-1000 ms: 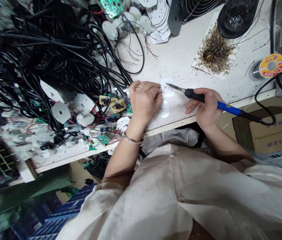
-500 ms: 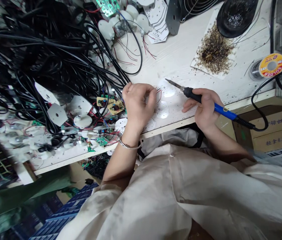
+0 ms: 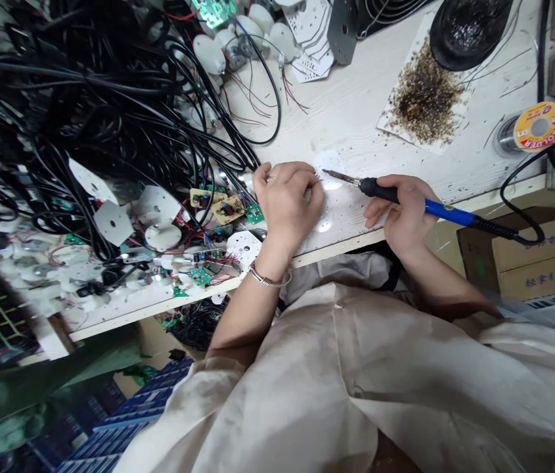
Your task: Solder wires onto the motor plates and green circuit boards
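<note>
Changes since half a second ago: we see the left hand point(image 3: 289, 197) shifted a little right, its fingertips now close to the iron's tip. The iron point(image 3: 378, 190) lies flatter, tip slightly lower in the frame. A green board point(image 3: 254, 213), then mostly hidden, shows beside the left hand.

Iron: right of centre frame, over the near part of the bench point(image 3: 336, 118). It points left and slightly up; we trace its long axis from the tip near centre down and rightward to the cord. Tip at the left part of a white disc point(image 3: 335, 163); contact, we cannot tell.

Right hand point(image 3: 408, 210) grasps the iron's handle. Left hand's fingers curled; what they pinch, if anything, we cannot tell. Cables point(image 3: 110, 98) crowd the upper left; solder point(image 3: 539, 126) stands upper right.
</note>
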`<action>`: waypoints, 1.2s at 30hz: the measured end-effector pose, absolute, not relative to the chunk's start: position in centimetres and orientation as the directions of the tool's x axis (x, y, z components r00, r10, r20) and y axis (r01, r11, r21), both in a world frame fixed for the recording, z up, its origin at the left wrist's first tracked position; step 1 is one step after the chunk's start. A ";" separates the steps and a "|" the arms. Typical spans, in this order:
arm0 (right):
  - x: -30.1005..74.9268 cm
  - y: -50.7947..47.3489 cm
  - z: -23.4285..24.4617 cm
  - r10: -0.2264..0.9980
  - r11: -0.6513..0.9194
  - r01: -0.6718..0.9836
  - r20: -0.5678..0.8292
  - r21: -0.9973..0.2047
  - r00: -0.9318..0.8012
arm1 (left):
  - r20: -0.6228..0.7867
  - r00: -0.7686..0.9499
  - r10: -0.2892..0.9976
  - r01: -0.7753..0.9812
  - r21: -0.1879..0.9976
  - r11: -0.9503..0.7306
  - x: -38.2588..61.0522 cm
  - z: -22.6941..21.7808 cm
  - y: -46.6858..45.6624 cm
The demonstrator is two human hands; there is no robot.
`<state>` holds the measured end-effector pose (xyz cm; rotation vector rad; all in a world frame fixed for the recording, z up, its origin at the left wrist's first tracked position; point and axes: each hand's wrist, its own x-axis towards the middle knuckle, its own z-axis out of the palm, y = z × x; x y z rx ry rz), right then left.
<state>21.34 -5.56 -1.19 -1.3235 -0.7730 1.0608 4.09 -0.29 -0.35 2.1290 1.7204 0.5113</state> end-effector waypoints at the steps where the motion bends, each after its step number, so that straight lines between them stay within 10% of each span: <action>1: 21.3 -5.5 -1.3 0.925 -0.074 -0.162 -0.128 -0.984 0.359 | 0.068 0.188 0.980 0.846 0.495 -0.197 4.2 -0.5 -0.2; 36: 21.4 -4.9 -1.7 0.915 -0.116 -0.161 -0.169 -0.980 0.367 | 0.096 0.240 0.966 0.848 0.464 -0.257 4.1 -0.6 0.0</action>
